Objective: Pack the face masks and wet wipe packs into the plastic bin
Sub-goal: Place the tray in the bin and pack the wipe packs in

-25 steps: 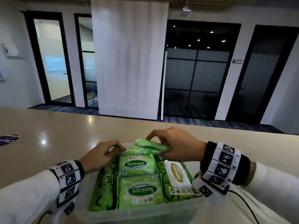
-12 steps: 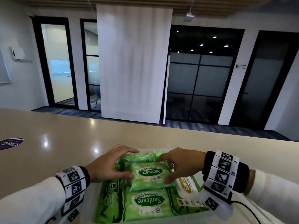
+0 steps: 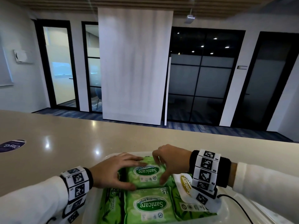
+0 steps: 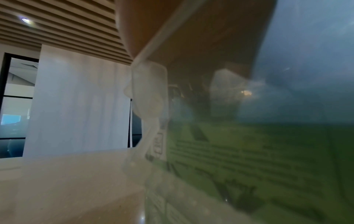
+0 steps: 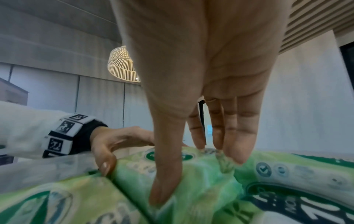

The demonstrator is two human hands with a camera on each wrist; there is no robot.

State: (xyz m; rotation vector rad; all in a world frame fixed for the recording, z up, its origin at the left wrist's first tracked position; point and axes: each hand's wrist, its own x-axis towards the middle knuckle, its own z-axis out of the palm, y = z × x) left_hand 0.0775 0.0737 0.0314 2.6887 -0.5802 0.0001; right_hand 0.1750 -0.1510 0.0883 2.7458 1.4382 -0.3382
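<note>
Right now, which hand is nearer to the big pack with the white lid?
Right. The right hand is just beside the white-lidded pack; the left hand is across the bin.

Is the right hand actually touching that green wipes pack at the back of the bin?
Touching. The right wrist view shows the right hand with its thumb and fingertips pressed into the green wipes pack, denting its wrapper.

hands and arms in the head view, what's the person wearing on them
Both arms are in white long sleeves. Behind the left hand and the right hand, each wrist carries a black cuff wrapped with a band of white square tiles printed with black pixel-pattern markers. A thin black cable trails from the right wrist unit. A ring shows on a right finger.
</note>
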